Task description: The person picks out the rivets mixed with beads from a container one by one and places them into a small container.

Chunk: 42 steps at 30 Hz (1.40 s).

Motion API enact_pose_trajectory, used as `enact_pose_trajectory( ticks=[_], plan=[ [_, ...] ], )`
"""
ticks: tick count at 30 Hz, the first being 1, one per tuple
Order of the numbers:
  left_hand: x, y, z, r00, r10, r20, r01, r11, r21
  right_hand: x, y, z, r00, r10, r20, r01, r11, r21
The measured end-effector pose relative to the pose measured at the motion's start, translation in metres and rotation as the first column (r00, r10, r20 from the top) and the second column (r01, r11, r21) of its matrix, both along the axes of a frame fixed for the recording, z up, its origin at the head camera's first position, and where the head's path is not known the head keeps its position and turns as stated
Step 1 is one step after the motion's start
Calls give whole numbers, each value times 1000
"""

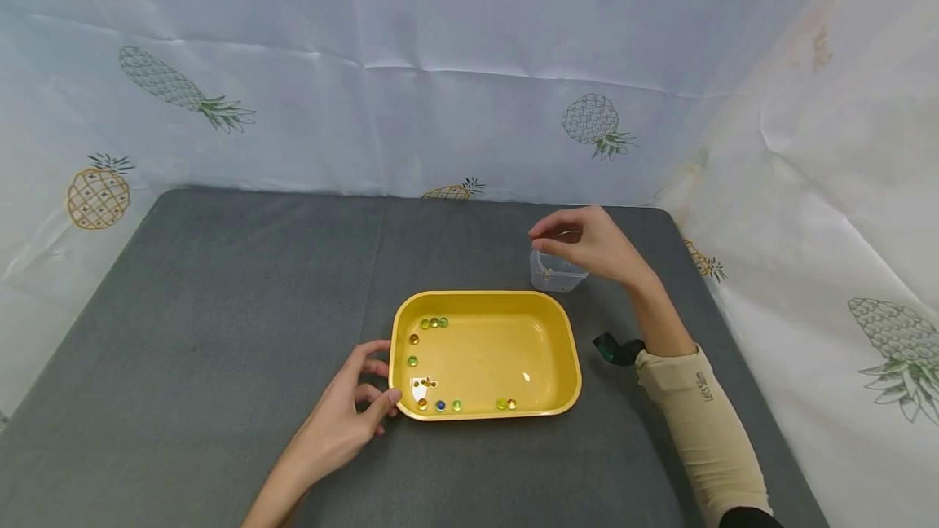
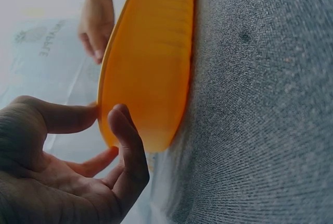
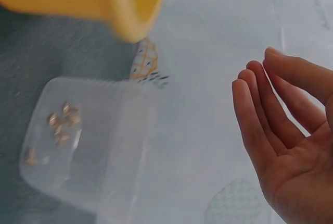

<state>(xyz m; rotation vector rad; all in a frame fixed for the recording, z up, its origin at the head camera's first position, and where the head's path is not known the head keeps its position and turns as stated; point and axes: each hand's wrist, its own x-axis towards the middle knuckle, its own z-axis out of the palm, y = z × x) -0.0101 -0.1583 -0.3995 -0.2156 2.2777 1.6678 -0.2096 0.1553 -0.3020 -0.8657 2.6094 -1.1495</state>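
A yellow tray [image 1: 477,355] lies on the grey table, with glass marbles [image 1: 440,406] in green, amber and blue along its left and near sides. Several tiny gold-coloured pieces [image 1: 427,382] sit among them near the left end. My left hand [image 1: 341,410] holds the tray's near left corner, thumb at the rim and fingers along the outer wall. Beyond the tray stands a clear plastic container [image 1: 559,277]; in the right wrist view small gold pieces [image 3: 63,122] lie at its bottom. Over the container is my right hand [image 1: 587,243], fingers gently bent, nothing seen between them.
A dark green and black strap [image 1: 618,349] hangs at the right wrist, beside the tray's right end. White cloth [image 1: 469,63] printed with pineapples closes off the back and sides of the grey table [image 1: 242,308].
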Motion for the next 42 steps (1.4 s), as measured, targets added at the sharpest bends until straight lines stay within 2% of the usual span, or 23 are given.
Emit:
enact_pose_trajectory(
  ticks=[4, 11, 15, 23, 30, 37, 42],
  plan=[
    [0, 0, 0, 1000, 0, -1, 0, 1000, -1, 2, -7, 4, 1000, 24, -7, -25, 1000, -13],
    [0, 1, 0, 1000, 0, 2, 0, 1000, 4, -1, -16, -1, 995, 97, -36, -97, 995, -19],
    [-1, 1, 1, 1000, 4, 6, -4, 1000, 3, 1, -22, -1, 990, 137, -34, -139, 989, -43],
    [-1, 1, 2, 1000, 6, 11, -6, 1000, 0, 4, -38, -1, 981, 194, -31, -195, 980, -29],
    [-1, 1, 1, 1000, 7, 10, -7, 1000, -4, 9, -56, -2, 959, 281, -27, -281, 960, -15],
    [0, 0, 1, 1000, 7, 7, -7, 1000, 6, 16, -75, -5, 938, 347, 20, -346, 938, -25],
    [0, -1, 1, 1000, 3, 8, -3, 1000, 6, 18, -87, -10, 903, 419, 92, -416, 908, -55]
  ],
)
